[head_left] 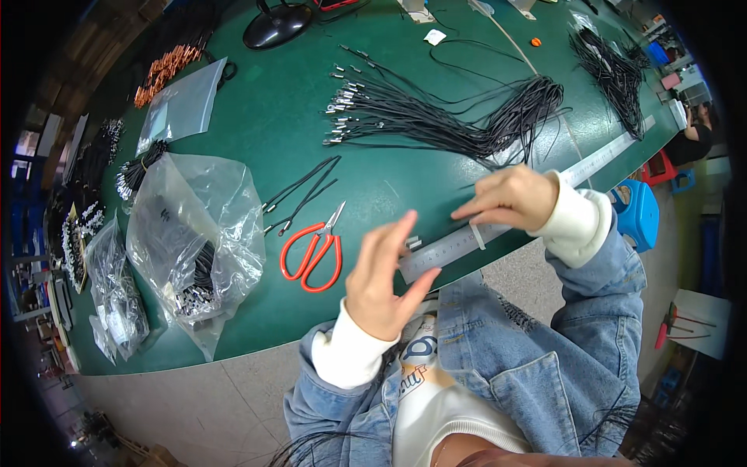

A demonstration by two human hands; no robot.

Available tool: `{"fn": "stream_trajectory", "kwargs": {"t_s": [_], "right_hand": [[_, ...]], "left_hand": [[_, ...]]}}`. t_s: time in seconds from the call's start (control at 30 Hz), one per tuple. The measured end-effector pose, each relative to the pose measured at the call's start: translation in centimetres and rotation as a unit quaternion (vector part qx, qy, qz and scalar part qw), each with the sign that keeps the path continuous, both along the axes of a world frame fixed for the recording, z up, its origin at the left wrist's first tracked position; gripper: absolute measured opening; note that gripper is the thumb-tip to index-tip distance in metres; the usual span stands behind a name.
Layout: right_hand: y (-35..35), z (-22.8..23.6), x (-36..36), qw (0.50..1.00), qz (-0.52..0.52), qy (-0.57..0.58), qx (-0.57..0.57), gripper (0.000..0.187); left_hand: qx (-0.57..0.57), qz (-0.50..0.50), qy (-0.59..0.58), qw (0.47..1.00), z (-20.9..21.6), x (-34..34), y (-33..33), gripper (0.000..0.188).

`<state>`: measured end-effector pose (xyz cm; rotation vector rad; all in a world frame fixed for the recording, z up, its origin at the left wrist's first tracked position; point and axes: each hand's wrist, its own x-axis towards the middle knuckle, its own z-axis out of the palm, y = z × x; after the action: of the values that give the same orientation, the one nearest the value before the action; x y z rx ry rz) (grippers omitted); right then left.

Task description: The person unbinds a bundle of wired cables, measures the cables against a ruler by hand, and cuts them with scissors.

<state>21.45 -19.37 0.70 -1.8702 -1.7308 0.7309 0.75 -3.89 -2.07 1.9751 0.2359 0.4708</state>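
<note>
One long silver metal ruler (443,253) is lying by the hands, its long axis slanting from the left hand (379,284) up past the right hand (510,201). The left is spreading fingers and thumb apart, released; the right is bunching its fingertips, whether grasping anything I cannot tell. Beyond both, one large black cable bundle (486,132) is pointing metal ends leftward. Left of the left hand, one pair of red-handled scissors (336,238) is lying; farther left, one large clear plastic bag (198,187) is holding black cables (204,272).
</note>
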Motion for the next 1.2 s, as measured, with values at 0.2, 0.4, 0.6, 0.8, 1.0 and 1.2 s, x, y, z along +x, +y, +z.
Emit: {"fn": "stream_trajectory", "kwargs": {"t_s": [0.2,0.4,0.6,0.8,1.0,1.2], "right_hand": [[-1.1,-1.1,-2.3,0.997,-0.02,-0.065,0.028,0.019],[-1.3,-1.8,-4.4,0.995,-0.09,0.041,-0.017,0.01],[-0.5,-3.5,-5.2,0.994,-0.102,0.018,0.022,0.009],[-0.1,-3.4,-5.6,0.986,-0.155,0.052,-0.02,0.01],[-0.3,-3.4,-6.4,0.981,-0.181,0.062,-0.024,0.008],[-0.3,-3.2,-6.5,0.981,-0.186,0.038,-0.034,0.008]], "left_hand": [[0.007,-0.046,-0.013,0.999,-1.4,0.3,-0.8,0.014],[0.159,-0.06,-0.039,0.985,-2.2,-0.8,-0.1,0.02],[0.17,-0.005,-0.02,0.985,-3.4,-1.7,0.3,0.02],[0.188,0.012,-0.015,0.982,-3.5,-2.5,0.6,0.019],[0.2,0.008,-0.016,0.98,-3.6,-2.9,0.6,0.022],[0.21,-0.001,-0.013,0.978,-3.5,-2.7,0.6,0.023]]}}
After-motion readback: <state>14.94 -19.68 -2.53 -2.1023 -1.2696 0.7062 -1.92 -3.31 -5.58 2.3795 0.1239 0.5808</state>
